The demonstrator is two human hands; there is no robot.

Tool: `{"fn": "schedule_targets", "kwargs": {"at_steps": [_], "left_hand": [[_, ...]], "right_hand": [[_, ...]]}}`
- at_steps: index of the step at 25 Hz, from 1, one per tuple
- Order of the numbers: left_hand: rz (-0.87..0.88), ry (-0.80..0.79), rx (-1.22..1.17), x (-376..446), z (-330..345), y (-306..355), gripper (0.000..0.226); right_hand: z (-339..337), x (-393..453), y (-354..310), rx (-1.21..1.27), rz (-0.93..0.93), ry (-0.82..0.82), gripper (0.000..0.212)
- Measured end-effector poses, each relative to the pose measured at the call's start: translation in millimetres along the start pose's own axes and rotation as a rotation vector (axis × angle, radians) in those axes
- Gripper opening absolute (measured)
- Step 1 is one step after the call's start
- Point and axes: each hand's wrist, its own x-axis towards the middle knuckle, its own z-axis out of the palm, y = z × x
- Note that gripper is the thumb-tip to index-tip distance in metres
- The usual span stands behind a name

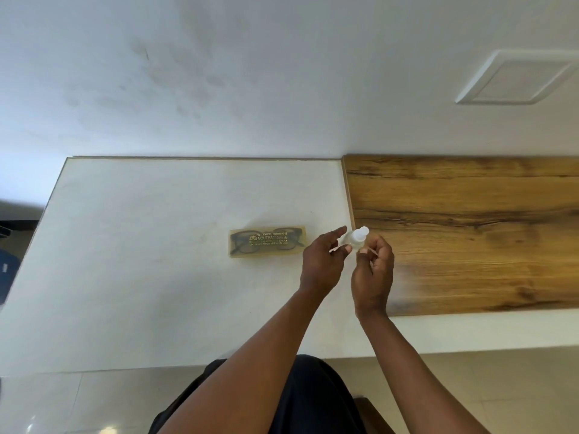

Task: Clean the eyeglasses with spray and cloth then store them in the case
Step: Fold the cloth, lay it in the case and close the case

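A translucent yellowish eyeglass case (238, 256) with gold print lies closed on the white counter (141, 245). Dark-framed eyeglasses (241, 242) show through its lid. Just right of the case, above the counter's seam, both hands meet at a small clear spray bottle (357, 239) with a white rounded top. My left hand (322, 264) holds the bottle's body between thumb and fingers, the index finger stretched out behind it. My right hand (372, 270) has its fingers curled and pinches the bottle's lower part. No cloth is in view.
A wood-grain surface (470, 230) adjoins the white counter on the right. A white wall rises behind, with a white square plate (517, 78) at the upper right. Tiled floor and my dark-clothed lap lie below the counter's front edge.
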Motion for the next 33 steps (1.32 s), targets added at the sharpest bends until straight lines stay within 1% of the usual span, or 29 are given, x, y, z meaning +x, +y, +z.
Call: {"fn": "schedule_targets", "kwargs": {"at_steps": [3,9,14,17,26,33], "left_hand": [[-0.008,-0.005,-0.029,0.0,5.6,1.3,0.038],[-0.006,0.074,-0.046,4.0,-2.9,1.7,0.035],[0.016,0.149,-0.019,9.7,-18.6,1.2,0.032],[-0.001,0.169,-0.038,11.1,-26.4,-1.0,0.029],[-0.009,0.168,-0.023,12.3,-35.5,-6.5,0.03],[-0.005,0.179,-0.006,8.7,-36.2,-5.1,0.03]], "right_hand": [[-5.4,4.5,3.1,0.007,-0.045,-0.086,0.035],[5.4,8.9,0.1,0.043,-0.068,-0.15,0.033],[23.0,11.4,-11.0,0.051,-0.125,-0.184,0.032],[30.4,11.0,-14.0,0.045,-0.139,-0.212,0.033],[39.1,6.3,-14.8,0.01,-0.151,-0.23,0.033],[38.1,5.1,-15.5,0.009,-0.126,-0.238,0.033]]}}
